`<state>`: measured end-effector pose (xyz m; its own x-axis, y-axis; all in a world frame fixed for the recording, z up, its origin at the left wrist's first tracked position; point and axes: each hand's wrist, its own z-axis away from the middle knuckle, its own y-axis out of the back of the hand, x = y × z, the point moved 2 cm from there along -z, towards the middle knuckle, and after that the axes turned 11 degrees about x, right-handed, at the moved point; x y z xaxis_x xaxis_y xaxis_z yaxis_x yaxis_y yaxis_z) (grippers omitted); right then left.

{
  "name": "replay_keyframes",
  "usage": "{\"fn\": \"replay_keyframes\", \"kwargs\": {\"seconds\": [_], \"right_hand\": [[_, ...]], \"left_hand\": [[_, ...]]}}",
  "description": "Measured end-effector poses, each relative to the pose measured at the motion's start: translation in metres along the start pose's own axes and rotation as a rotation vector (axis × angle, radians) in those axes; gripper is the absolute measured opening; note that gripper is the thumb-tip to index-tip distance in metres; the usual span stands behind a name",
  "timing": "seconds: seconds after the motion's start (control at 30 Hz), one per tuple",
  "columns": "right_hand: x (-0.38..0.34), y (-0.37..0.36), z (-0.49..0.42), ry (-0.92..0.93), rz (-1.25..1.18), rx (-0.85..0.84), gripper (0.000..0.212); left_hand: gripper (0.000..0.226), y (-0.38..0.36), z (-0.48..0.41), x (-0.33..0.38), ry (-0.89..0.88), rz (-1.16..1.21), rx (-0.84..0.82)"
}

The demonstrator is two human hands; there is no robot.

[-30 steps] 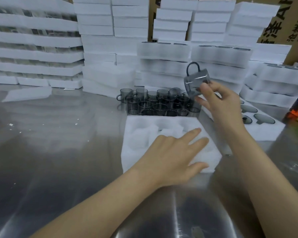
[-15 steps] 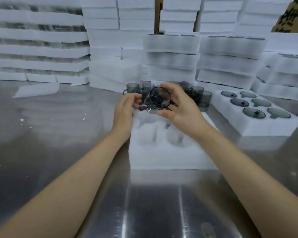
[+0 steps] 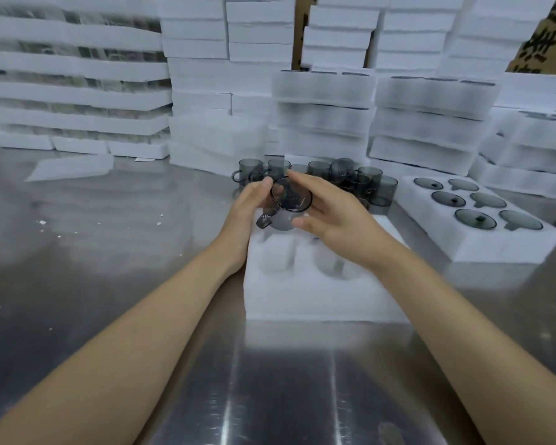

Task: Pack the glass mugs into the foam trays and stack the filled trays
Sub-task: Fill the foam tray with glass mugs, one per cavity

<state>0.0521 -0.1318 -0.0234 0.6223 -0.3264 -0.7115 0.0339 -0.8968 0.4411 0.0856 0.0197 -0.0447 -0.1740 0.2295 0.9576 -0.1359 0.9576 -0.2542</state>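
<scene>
A smoky grey glass mug (image 3: 290,203) hangs just above the far end of an empty white foam tray (image 3: 305,300), its dark rim tilted toward me and its handle pointing down-left. My left hand (image 3: 252,208) holds its left side with the thumb at the rim. My right hand (image 3: 333,213) holds its right side between the index finger on top and the thumb below. A cluster of several more grey mugs (image 3: 353,178) stands on the table right behind the tray.
To the right lies a foam tray (image 3: 501,252) with several grey mugs in its pockets. Tall stacks of white foam trays (image 3: 325,101) wall off the back of the steel table (image 3: 109,268). A loose foam sheet (image 3: 71,167) lies at the back left.
The mug came from my raised right hand down to the tray's far end. My left hand left the tray's surface and joined on the mug. It now sits lower, nearer the pockets.
</scene>
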Motion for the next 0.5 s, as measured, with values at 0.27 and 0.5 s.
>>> {"fn": "replay_keyframes", "kwargs": {"seconds": [0.27, 0.5], "right_hand": [[-0.006, -0.005, 0.001, 0.019, 0.197, -0.089, 0.058], [-0.003, -0.005, -0.001, 0.004, 0.343, -0.172, 0.044]], "left_hand": [[0.063, 0.012, 0.008, -0.011, 0.013, -0.003, -0.106], [0.012, 0.017, 0.004, -0.012, -0.039, -0.068, -0.077]]}}
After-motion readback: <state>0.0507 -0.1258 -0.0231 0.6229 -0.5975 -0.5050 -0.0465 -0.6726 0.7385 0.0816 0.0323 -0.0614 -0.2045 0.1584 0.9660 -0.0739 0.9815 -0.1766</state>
